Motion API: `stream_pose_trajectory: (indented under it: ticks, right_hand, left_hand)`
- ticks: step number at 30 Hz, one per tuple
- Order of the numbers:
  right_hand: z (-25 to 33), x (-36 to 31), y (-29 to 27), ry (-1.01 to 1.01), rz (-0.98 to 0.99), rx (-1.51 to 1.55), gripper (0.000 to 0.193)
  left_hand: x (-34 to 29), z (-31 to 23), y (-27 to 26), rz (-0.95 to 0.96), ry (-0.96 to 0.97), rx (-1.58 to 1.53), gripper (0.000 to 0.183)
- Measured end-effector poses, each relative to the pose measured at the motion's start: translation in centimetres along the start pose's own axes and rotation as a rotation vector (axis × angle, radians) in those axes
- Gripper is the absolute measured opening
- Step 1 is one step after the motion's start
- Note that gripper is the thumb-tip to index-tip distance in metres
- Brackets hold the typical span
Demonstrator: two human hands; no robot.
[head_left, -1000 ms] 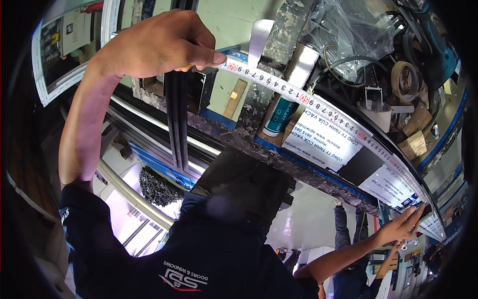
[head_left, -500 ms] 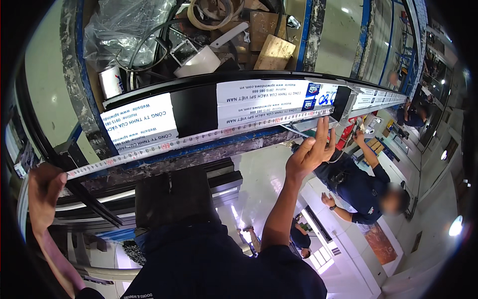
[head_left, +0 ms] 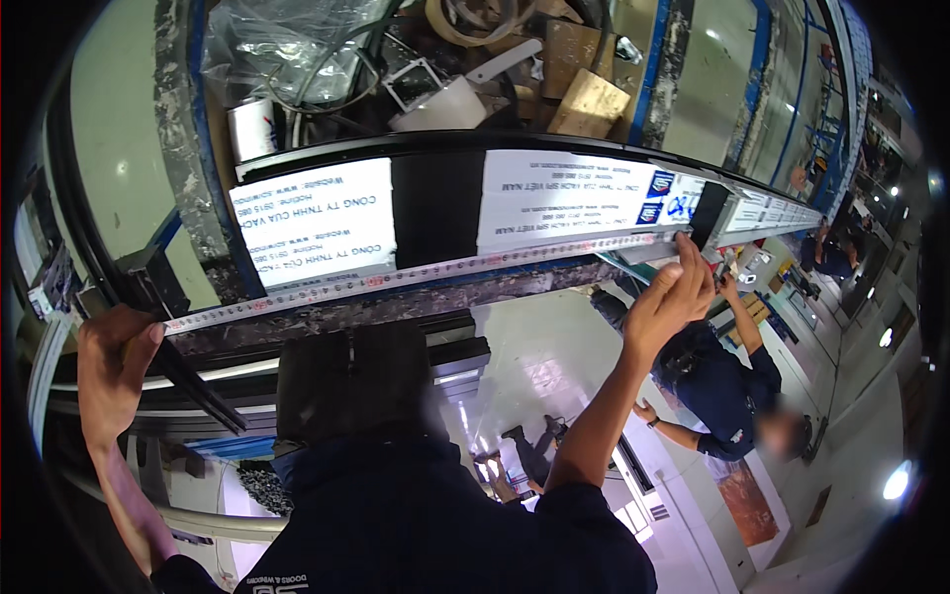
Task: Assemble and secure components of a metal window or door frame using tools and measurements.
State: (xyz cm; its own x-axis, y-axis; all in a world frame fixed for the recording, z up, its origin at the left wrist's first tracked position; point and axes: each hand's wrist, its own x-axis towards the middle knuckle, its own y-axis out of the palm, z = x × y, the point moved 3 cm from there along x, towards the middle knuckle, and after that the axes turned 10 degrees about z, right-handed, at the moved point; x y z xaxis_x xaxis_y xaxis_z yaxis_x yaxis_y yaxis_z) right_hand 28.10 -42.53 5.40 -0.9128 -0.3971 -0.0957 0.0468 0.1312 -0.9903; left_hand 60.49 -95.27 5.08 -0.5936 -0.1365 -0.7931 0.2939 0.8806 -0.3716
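Observation:
A white-bladed tape measure [head_left: 426, 269] is stretched along the near edge of a long black profile [head_left: 440, 208] partly covered in white printed film. At the far left, my left hand [head_left: 117, 361] is closed around the tape's left end; the fingers hide what it grips there. My right hand [head_left: 671, 302] reaches to the tape's right end. Its straight fingertips rest on the blade near the profile's corner, and the thumb stands apart from them. Blue handwriting [head_left: 681, 206] marks the film just above these fingertips.
Beyond the profile lie a clear plastic bag [head_left: 287, 49], a white can [head_left: 252, 129], tape rolls [head_left: 475, 20] and wooden blocks [head_left: 591, 104]. Blue-edged, paint-spattered rails [head_left: 183, 129] support the work. A co-worker in dark clothes [head_left: 722, 386] stands at the right.
The profile, tape and both hands have shifted right in the picture as the view moved. Both hands stay at the tape's two ends. The right thumb and fingers have turned slightly.

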Motion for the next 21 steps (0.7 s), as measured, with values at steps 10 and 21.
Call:
stream_pose_trajectory:
  ticks: [10,21]
  right_hand:
    - [8.3,-3.0,0.8,-0.086,-0.282,0.299,0.031]
    - [28.8,-4.1,0.0,-0.619,0.189,0.646,0.032]
  left_hand:
    - [-0.4,1.9,0.5,-0.042,0.038,0.018,0.027]
    - [-0.2,-0.1,0.4,-0.156,0.073,0.083,0.020]
